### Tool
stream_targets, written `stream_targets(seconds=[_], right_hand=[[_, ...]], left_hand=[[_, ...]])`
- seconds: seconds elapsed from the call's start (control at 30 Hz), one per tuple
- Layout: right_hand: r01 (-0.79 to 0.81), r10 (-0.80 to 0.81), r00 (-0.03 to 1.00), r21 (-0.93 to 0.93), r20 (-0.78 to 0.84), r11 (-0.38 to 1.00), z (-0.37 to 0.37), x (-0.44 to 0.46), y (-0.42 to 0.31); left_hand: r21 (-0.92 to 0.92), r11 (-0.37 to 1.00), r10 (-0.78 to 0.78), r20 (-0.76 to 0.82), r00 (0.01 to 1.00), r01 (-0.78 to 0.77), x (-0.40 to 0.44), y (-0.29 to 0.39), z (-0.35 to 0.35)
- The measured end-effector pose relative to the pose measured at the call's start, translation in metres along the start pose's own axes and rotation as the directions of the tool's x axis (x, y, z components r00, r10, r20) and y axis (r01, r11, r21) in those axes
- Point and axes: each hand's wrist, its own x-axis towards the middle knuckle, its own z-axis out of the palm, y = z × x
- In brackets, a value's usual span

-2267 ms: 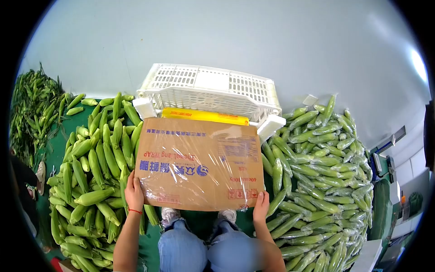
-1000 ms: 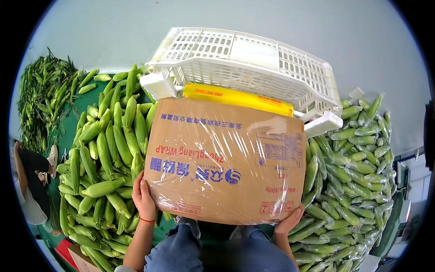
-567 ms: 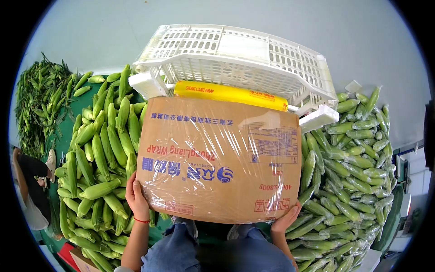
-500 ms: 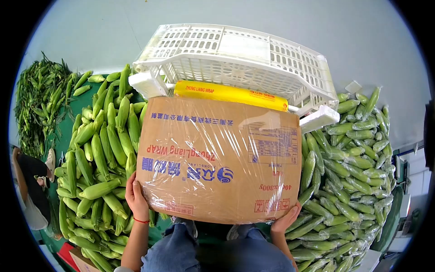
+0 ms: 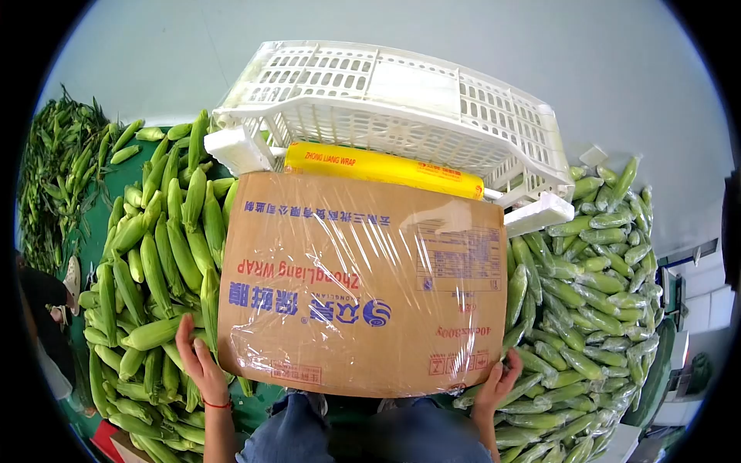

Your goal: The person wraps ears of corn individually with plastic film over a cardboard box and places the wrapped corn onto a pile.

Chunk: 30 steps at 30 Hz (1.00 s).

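Note:
A brown cardboard box (image 5: pixel 363 309) with a sheet of cling film over its top lies in front of my knees. My left hand (image 5: pixel 204 372), a red string at its wrist, is open just off the box's near left corner, over the corn. At the near right corner, my right hand (image 5: pixel 498 383) has its fingers apart and slightly bent; whether a fingertip touches the box I cannot tell. A yellow roll of cling film (image 5: pixel 378 169) rests behind the box between two white foam blocks (image 5: pixel 241 151), beside a white plastic crate (image 5: pixel 417 81) standing on its side.
Unwrapped corn cobs (image 5: pixel 166 255) are heaped to the left. Film-wrapped corn (image 5: pixel 587 309) is piled on the right. Green husks and leaves (image 5: pixel 62 170) lie at far left, near another person's foot (image 5: pixel 72 279). A red and brown carton (image 5: pixel 116 441) sits at lower left.
My left hand has come off the box edge and moved left and down, its fingers spreading. My right hand has loosened from the near right corner and its fingers have parted.

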Motion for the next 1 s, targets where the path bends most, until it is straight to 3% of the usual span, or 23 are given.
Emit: stream_targets(seconds=[0.03, 0.1, 0.13, 0.23, 0.27, 0.3, 0.4, 0.57, 0.73, 0.83, 0.93, 1.0], right_hand=[[0.111, -0.108, 0.993, -0.089, 0.039, 0.990, -0.007, 0.004, -0.010], [0.333, -0.307, 0.941, -0.243, 0.139, 0.911, -0.021, 0.013, -0.022], [0.326, -0.310, 0.927, -0.046, 0.211, 0.944, -0.026, 0.011, -0.027], [0.590, -0.495, 0.696, -0.021, 0.520, 0.807, -0.022, 0.008, -0.051], [0.640, -0.458, 0.640, -0.099, 0.617, 0.762, -0.018, 0.007, -0.054], [0.691, -0.491, 0.620, -0.128, 0.612, 0.712, -0.017, 0.004, -0.045], [0.800, -0.582, 0.559, -0.198, 0.591, 0.567, -0.014, 0.002, -0.009], [0.839, -0.643, 0.478, -0.093, 0.599, 0.537, -0.024, 0.012, -0.037], [0.777, -0.672, 0.535, 0.015, 0.512, 0.629, -0.019, 0.013, -0.043], [0.740, -0.597, 0.536, 0.009, 0.596, 0.673, -0.022, 0.016, -0.035], [0.460, -0.430, 0.693, 0.105, 0.578, 0.882, -0.020, 0.016, -0.043], [0.370, -0.439, 0.768, 0.235, 0.467, 0.899, -0.013, 0.020, -0.049]], left_hand=[[0.121, 0.985, 0.128, -0.002, 0.992, -0.126, 0.001, 0.008, -0.006], [0.161, 0.907, 0.353, 0.210, 0.912, -0.389, 0.003, 0.024, -0.016], [0.132, 0.860, 0.428, 0.336, 0.839, -0.492, 0.001, 0.030, -0.018], [0.048, 0.723, 0.519, 0.621, 0.588, -0.689, 0.002, 0.042, -0.009], [0.101, 0.660, 0.523, 0.650, 0.552, -0.744, 0.001, 0.040, -0.003], [0.151, 0.625, 0.508, 0.667, 0.546, -0.766, -0.001, 0.040, -0.003], [0.075, 0.676, 0.583, 0.554, 0.594, -0.734, -0.006, 0.038, -0.003], [0.017, 0.734, 0.608, 0.429, 0.668, -0.679, -0.010, 0.030, -0.003], [0.045, 0.779, 0.526, 0.497, 0.690, -0.626, 0.000, 0.053, -0.003], [0.051, 0.743, 0.519, 0.586, 0.622, -0.668, 0.008, 0.043, -0.003], [-0.046, 0.733, 0.590, 0.540, 0.600, -0.679, 0.019, 0.044, 0.008], [-0.106, 0.785, 0.577, 0.486, 0.657, -0.611, 0.020, 0.057, 0.008]])
